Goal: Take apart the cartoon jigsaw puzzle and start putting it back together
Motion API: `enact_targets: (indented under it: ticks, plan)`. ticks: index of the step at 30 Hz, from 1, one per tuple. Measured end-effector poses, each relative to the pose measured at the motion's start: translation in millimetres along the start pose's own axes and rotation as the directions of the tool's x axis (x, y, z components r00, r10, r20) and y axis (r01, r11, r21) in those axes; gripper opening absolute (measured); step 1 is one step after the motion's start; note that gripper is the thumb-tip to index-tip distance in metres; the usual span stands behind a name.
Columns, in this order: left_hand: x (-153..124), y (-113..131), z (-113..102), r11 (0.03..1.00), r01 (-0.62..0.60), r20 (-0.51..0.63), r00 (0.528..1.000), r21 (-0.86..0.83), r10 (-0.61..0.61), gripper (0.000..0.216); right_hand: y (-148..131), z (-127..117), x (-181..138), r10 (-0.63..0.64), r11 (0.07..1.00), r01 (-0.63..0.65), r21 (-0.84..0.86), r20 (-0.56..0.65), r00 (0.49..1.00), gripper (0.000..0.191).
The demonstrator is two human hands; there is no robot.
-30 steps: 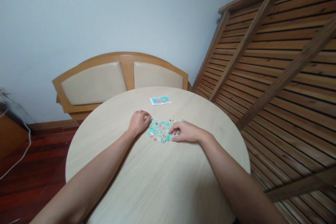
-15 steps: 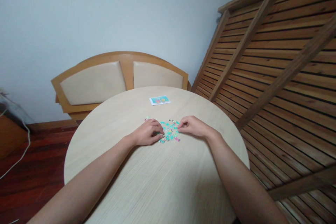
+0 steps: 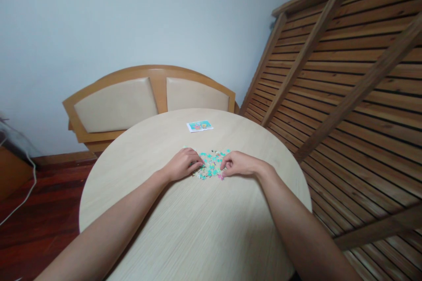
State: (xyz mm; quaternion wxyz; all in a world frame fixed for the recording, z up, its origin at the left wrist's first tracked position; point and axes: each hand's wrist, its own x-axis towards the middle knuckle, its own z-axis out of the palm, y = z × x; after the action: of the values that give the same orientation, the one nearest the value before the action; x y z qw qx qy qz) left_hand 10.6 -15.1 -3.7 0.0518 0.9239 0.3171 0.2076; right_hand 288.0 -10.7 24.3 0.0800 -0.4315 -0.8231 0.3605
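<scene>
Table [image 3: 198, 228]: puzzle pieces [image 3: 211, 163] between left hand [image 3: 183, 164] and right hand [image 3: 240, 164].

puzzle pieces [image 3: 211, 164] too small to tell apart, some hidden under the left hand [image 3: 183, 165] and right hand [image 3: 239, 164], fingertips tucked out of sight, card [image 3: 199, 126] picture too tiny to make out, counter [image 3: 198, 232] and arms [image 3: 108, 237] cut off at the bottom

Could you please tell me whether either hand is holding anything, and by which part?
It cannot be told: the left hand and right hand both rest fingertips on the puzzle pieces, hiding any grip.
</scene>
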Motion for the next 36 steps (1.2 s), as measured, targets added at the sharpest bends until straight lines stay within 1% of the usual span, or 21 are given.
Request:
enact_targets:
  ticks: [2,4,7,9,12,17,21,24,26,28,32,36]
  plan:
    - [0,-2,1,1.0,0.004,-0.001,1.0,0.001,-0.004,0.03,0,1,0,0.001,1.0,-0.001,0.005,0.006,1.0,0.04]
    - [0,-3,2,1.0,0.019,-0.01,1.0,-0.003,-0.019,0.028,1,1,0,-0.014,1.0,0.014,-0.006,0.0,1.0,0.034]
    - [0,-3,3,0.998,0.06,-0.035,0.998,-0.022,-0.06,0.024,-1,4,3,-0.081,0.996,0.08,-0.029,-0.044,0.996,0.028]
    - [0,-3,2,0.996,0.079,-0.042,0.996,-0.033,-0.081,0.023,-2,7,6,-0.132,0.991,0.128,-0.048,-0.074,0.989,0.029]
    - [1,-2,2,0.996,0.086,-0.037,0.995,-0.037,-0.087,0.023,-5,11,9,-0.172,0.984,0.168,-0.064,-0.066,0.983,0.032]
    - [6,1,4,0.996,0.082,-0.048,0.995,-0.022,-0.083,0.023,-7,14,12,-0.182,0.982,0.18,-0.054,-0.045,0.982,0.033]
    - [10,1,9,0.996,0.09,-0.057,0.994,0.018,-0.089,0.025,-3,13,13,-0.167,0.985,0.165,-0.04,-0.027,0.986,0.034]
    - [9,0,9,0.995,0.095,-0.058,0.994,0.025,-0.093,0.027,1,12,14,-0.162,0.985,0.159,-0.061,-0.039,0.986,0.032]
    - [6,0,6,0.997,0.078,-0.064,0.995,-0.001,-0.078,0.028,3,11,14,-0.17,0.983,0.166,-0.075,-0.054,0.984,0.029]
    - [3,1,2,0.998,0.032,-0.058,0.998,-0.051,-0.035,0.027,3,10,13,-0.171,0.983,0.166,-0.081,-0.064,0.983,0.029]
    - [-2,6,-4,0.987,-0.082,0.004,0.997,-0.14,0.083,0.025,1,7,8,-0.151,0.987,0.147,-0.061,-0.077,0.986,0.028]
    - [-1,7,-2,0.979,-0.11,0.022,0.993,-0.171,0.116,0.023,0,5,5,-0.123,0.992,0.12,-0.047,-0.069,0.99,0.024]
